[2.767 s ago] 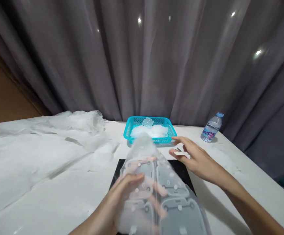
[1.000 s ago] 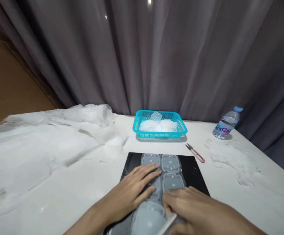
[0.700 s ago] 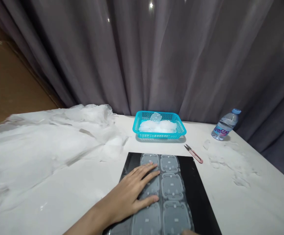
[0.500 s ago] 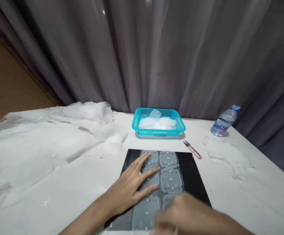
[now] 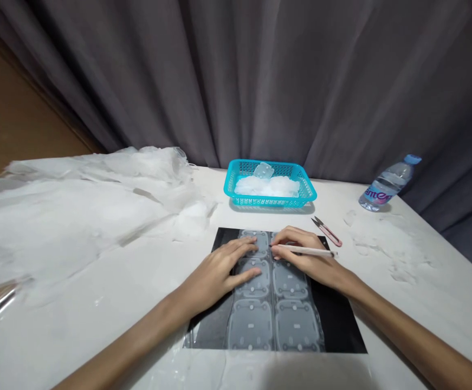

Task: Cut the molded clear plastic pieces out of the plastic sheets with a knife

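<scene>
A clear plastic sheet of rounded rectangular pieces [image 5: 250, 324] in two columns lies on a black board [image 5: 337, 319]. My left hand [image 5: 225, 271] rests flat on the left column with its fingers spread. Near the top of the sheet, my right hand [image 5: 303, 252] grips a slim white pen-like tool [image 5: 311, 251]. The tool's dark tip is at the strip between the two columns; I cannot tell whether it is a pen or a knife. The hand covers part of the upper right pieces.
Behind the board stands a turquoise basket [image 5: 270, 201] holding clear pieces. Pink-handled thread snips [image 5: 329, 233] lie right of it, with a water bottle [image 5: 390, 184] beyond. Crumpled clear plastic [image 5: 77, 216] covers the table's left side, and loose scraps [image 5: 400, 254] lie at the right.
My right hand has moved from the lower edge of the board up to the top of the sheet, and the tool now shows. My left hand stays on the sheet. The view has shifted slightly.
</scene>
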### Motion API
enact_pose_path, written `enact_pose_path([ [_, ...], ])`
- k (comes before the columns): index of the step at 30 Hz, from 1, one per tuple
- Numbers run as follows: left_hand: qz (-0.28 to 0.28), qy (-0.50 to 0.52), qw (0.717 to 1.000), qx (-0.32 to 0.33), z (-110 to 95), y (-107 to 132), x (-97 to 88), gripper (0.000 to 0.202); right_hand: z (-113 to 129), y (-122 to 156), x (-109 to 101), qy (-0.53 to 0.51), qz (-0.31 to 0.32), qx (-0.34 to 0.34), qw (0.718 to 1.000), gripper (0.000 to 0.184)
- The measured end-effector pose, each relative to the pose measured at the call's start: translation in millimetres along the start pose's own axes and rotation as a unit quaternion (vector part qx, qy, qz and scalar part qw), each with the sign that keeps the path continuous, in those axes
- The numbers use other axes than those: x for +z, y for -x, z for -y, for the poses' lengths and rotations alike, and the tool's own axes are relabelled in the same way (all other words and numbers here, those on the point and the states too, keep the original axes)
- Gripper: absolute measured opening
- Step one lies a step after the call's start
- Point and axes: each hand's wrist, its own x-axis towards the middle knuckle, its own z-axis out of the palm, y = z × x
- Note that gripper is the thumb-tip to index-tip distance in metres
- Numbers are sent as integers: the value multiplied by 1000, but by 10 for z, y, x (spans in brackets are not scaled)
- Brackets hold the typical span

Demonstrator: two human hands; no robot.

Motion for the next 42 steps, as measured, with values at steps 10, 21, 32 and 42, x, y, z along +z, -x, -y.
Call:
enact_pose_path([
  [10, -5, 28, 998, 64, 265, -93, 17, 51, 17, -80, 58, -34, 87, -68, 993, 12],
  [21, 4, -67, 995, 76, 161, -155, -62, 57, -42, -32, 116, 25, 88, -66, 994, 10],
  [32, 5, -75, 995, 70, 183, -167, -40, 61, -34, -28, 143, 40, 83, -89, 992, 10],
  [42, 0, -57, 995, 76, 206, -176, -26, 58, 9, -15, 165, 96, 81, -111, 986, 15],
])
